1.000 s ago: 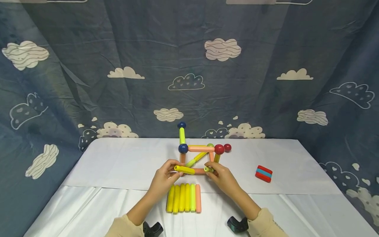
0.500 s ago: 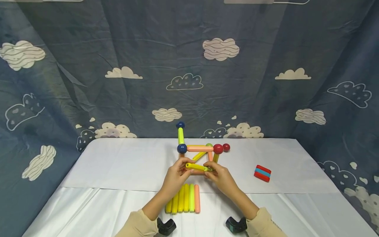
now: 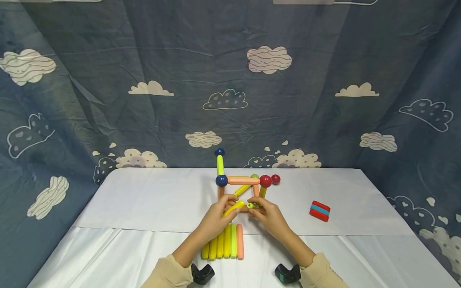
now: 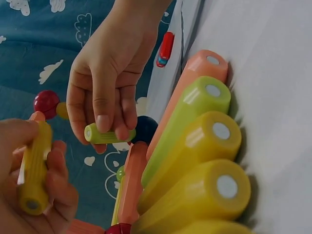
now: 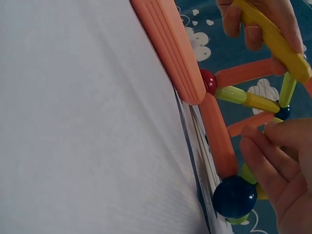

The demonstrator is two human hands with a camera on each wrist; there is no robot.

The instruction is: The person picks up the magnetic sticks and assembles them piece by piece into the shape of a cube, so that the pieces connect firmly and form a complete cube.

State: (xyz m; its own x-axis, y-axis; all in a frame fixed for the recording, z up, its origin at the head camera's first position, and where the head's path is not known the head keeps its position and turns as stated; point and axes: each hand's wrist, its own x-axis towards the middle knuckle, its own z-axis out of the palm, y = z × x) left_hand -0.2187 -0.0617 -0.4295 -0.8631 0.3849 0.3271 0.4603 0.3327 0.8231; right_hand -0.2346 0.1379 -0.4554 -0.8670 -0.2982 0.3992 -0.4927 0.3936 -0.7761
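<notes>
Fingers and thumb of the left hand [image 3: 215, 218] grip a yellow stick [image 3: 234, 208], which tilts up to the right in the head view. The right hand [image 3: 268, 216] pinches a short-looking green stick [image 3: 251, 205], whose end touches a dark blue ball [image 4: 145, 129] in the left wrist view. Behind both hands stands a frame of orange sticks [image 3: 243, 181], yellow sticks and balls, with a blue ball [image 3: 221, 181] and a red ball [image 3: 265, 181] at its upper corners. A green stick [image 3: 220, 165] rises from the blue ball to another blue ball [image 3: 219, 151].
Several yellow sticks [image 3: 219, 245], a green stick [image 3: 233, 241] and an orange stick [image 3: 240, 241] lie side by side in front of the frame. Red and blue pieces [image 3: 319, 211] lie at the right. A red ball [image 3: 275, 179] shows beside the frame. A black strap device sits at each wrist.
The left hand has moved right with the yellow stick. That stick's end came to the green stick in the right hand, then parted from it and turned. The right hand has hardly moved.
</notes>
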